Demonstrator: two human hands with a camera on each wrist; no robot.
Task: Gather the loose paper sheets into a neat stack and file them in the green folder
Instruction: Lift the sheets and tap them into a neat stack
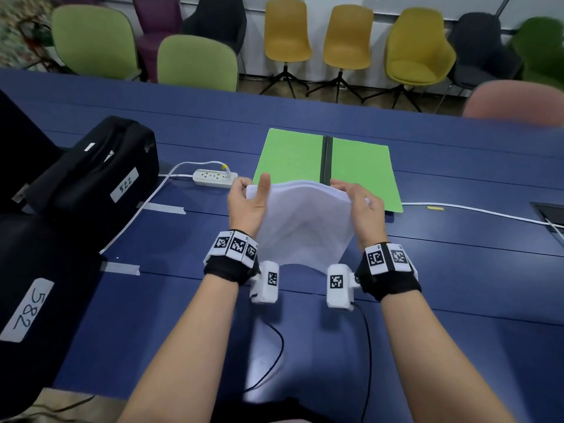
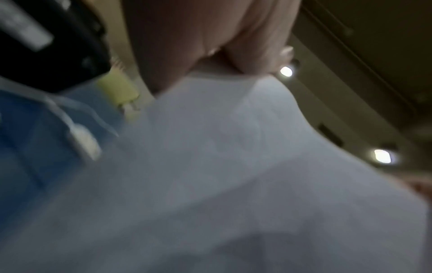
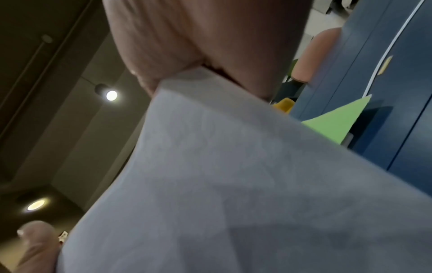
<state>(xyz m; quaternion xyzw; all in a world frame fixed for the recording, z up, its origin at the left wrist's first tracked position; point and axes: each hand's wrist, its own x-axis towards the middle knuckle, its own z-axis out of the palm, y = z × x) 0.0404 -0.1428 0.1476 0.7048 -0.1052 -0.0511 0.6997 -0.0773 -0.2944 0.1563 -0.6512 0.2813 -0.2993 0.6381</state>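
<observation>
A stack of white paper sheets (image 1: 302, 224) is held up on edge above the blue table (image 1: 457, 285), bowed between both hands. My left hand (image 1: 248, 198) grips its left top corner, thumb in front. My right hand (image 1: 358, 203) grips the right top corner. Behind the sheets, the green folder (image 1: 360, 166) lies open and flat with a dark spine down the middle. In the left wrist view the paper (image 2: 222, 166) fills the frame under the fingers (image 2: 210, 37). The right wrist view shows the paper (image 3: 233, 175), my thumb (image 3: 198, 37) and a folder corner (image 3: 339, 120).
Black cases (image 1: 91, 175) with numbered labels stand at the left. A white power strip (image 1: 215, 178) and its cable lie left of the folder. Another white cable (image 1: 473, 210) runs off to the right. Chairs (image 1: 287, 35) line the table's far side.
</observation>
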